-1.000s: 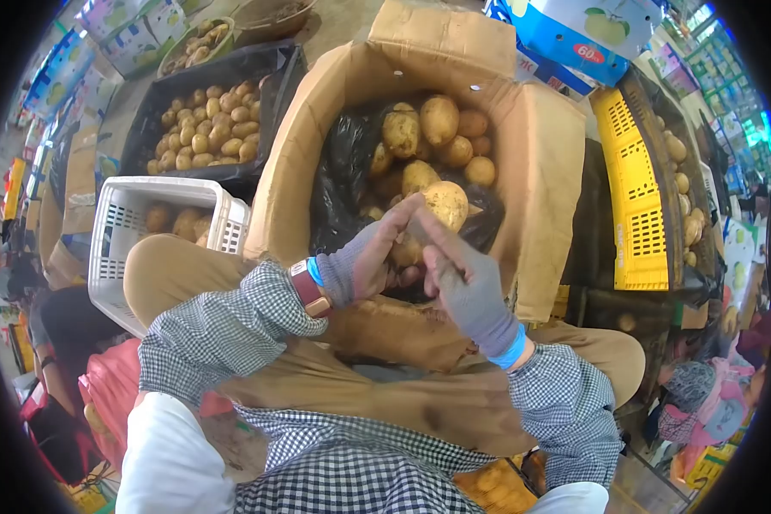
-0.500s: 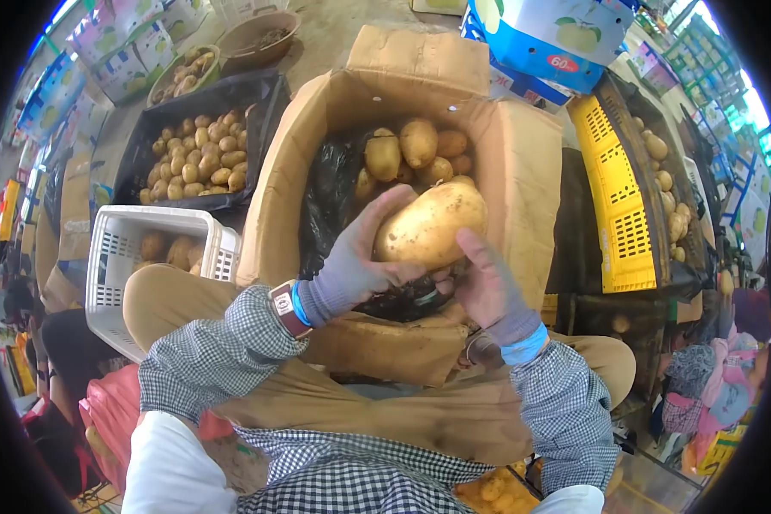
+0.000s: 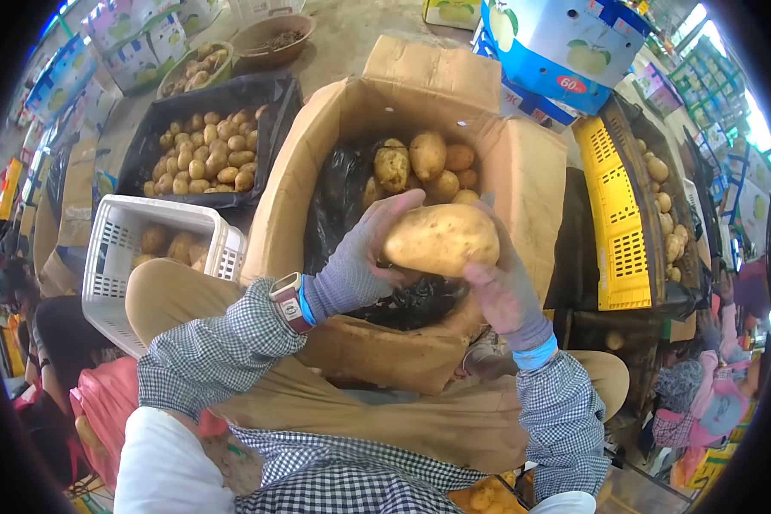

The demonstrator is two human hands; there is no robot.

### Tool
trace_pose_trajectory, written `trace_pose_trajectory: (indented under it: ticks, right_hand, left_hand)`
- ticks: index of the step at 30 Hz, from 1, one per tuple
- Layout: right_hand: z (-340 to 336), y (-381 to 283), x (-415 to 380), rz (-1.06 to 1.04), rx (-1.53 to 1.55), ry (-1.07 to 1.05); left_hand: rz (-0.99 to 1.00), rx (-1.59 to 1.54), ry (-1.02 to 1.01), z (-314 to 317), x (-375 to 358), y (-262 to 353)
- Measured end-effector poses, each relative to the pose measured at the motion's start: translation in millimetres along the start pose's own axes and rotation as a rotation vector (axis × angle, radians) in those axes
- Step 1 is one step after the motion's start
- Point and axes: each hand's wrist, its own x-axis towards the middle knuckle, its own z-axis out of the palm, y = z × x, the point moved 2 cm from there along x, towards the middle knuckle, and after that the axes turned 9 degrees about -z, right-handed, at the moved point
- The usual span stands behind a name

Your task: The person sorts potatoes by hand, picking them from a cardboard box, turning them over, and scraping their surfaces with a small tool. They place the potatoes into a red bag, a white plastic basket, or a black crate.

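Now, relative to the preceding view, we find the large potato (image 3: 441,240) turned from a tilt to nearly level, its long side facing us; we judge that this exposes more of its length for inspection. We see it held above the carton (image 3: 535,171), its two ends between the hands.

At its left end, the left hand (image 3: 355,261) has its fingers parted about as wide as the potato is thick, one digit along the upper edge and others below. At its right end, the right hand (image 3: 510,295) curves around, with one digit pressed to the lower edge and fingertips partly hidden behind. We note both sets of fingers clamped on the potato, apart from each other.

Below, we see smaller potatoes (image 3: 428,156) beside a black liner (image 3: 338,193) inside the carton; a white crate (image 3: 103,283) and a yellow crate (image 3: 621,214) flank it.
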Motion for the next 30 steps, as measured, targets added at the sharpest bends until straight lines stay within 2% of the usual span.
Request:
trace_pose_trajectory:
  ticks: [1, 3, 7, 8, 10, 12, 13, 14, 15, 16, 17, 18, 19, 20, 22, 24, 27, 28, 29, 30]
  right_hand:
    - [0.3, 0.1, 0.3, -0.001, -0.001, -0.001]
    - [2.3, -0.9, 0.8, -0.078, -0.130, -0.085]
    - [1.9, -3.7, 0.8, -0.063, -0.181, -0.112]
    - [1.5, -3.0, 0.5, -0.073, -0.211, -0.116]
    - [2.3, -4.2, -0.9, -0.075, -0.234, -0.126]
    - [0.1, -8.9, -0.6, 0.023, -0.350, 0.063]
    - [-2.1, -12.5, -0.9, 0.029, -0.330, 0.067]
    - [-8.7, -17.8, -0.7, 0.079, -0.355, 0.173]
    - [-12.7, -22.9, -1.5, 0.126, -0.379, 0.278]
    - [-10.6, -29.3, -3.9, 0.117, -0.451, 0.302]
    - [-6.4, -34.6, -6.0, 0.114, -0.430, 0.308]
    - [-1.9, -38.6, -8.7, 0.161, -0.491, 0.262]
    - [0.8, -38.4, -11.1, 0.210, -0.554, 0.213]
    - [3.4, -34.8, -13.9, 0.173, -0.568, 0.225]
    - [6.1, -35.3, -19.1, 0.150, -0.598, 0.229]
    - [5.3, -39.8, -22.6, 0.131, -0.638, 0.230]
    - [2.6, -49.6, -22.5, 0.120, -0.635, 0.249]
    - [2.7, -53.1, -21.7, 0.122, -0.651, 0.270]
    - [3.1, -56.1, -21.4, 0.125, -0.668, 0.289]
    - [4.4, -58.9, -21.6, 0.133, -0.669, 0.289]
  left_hand:
    - [-0.125, -0.088, -0.018, 1.3, -1.1, -1.2]
    - [-0.136, -0.204, -0.060, 2.4, 1.2, -6.4]
    - [-0.189, -0.467, -0.169, 5.6, 3.0, -7.3]
    - [-0.188, -0.465, -0.168, 3.2, 3.3, -5.9]
    - [-0.382, -0.305, -0.192, -6.3, 1.2, -0.6]
    - [-0.337, -0.260, -0.094, -33.0, 4.5, 1.4]
    - [-0.434, -0.347, -0.057, -55.9, 3.1, 11.0]
    - [-0.416, -0.286, -0.046, -81.2, 2.7, 18.5]
    - [-0.564, -0.190, 0.018, -110.3, -4.3, 32.7]
    - [-0.570, 0.125, 0.098, -141.4, -13.4, 30.0]
    - [-0.492, 0.310, 0.121, -174.2, -26.1, 23.5]
    - [-0.528, 0.216, 0.155, -200.8, -42.9, 22.8]
    - [-0.535, 0.252, 0.192, -227.2, -62.7, 15.1]
    - [-0.544, 0.284, 0.230, -251.3, -84.7, 3.2]
    - [-0.731, 0.174, 0.297, -287.9, -132.6, -21.5]
    - [-0.861, 0.790, 0.215, -305.5, -170.3, -41.9]
    - [-0.953, 0.739, 0.074, -306.0, -199.2, -75.6]
    - [-1.089, 0.705, 0.086, -313.7, -197.2, -84.6]
    - [-1.092, 0.703, 0.080, -319.9, -188.6, -95.5]
    - [-0.866, 0.814, 0.121, -317.3, -163.2, -95.4]
